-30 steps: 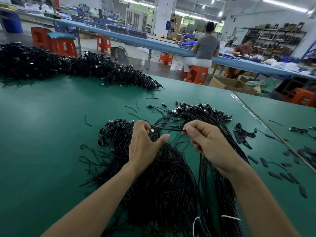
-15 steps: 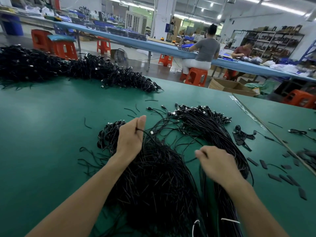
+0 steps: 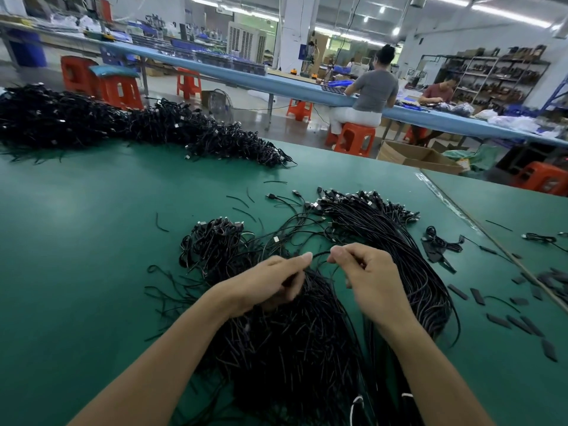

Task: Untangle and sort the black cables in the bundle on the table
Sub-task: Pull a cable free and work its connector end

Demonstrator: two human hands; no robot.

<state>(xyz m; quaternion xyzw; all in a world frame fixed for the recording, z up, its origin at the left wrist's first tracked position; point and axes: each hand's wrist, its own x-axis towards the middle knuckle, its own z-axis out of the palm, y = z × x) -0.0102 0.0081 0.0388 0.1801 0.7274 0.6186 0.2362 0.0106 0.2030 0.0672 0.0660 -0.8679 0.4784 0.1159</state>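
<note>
Head view: a tangled bundle of black cables [image 3: 285, 342] lies on a green table [image 3: 76, 241], directly under two bare hands. The left hand [image 3: 264, 284] and right hand [image 3: 368, 278] each pinch one thin black cable [image 3: 319, 254] between thumb and fingertips, stretched between them just above the bundle.

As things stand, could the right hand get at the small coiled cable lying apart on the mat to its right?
Probably yes: the right hand pinches a thin cable, but only bare green mat lies between it and the small coiled cable.
</note>
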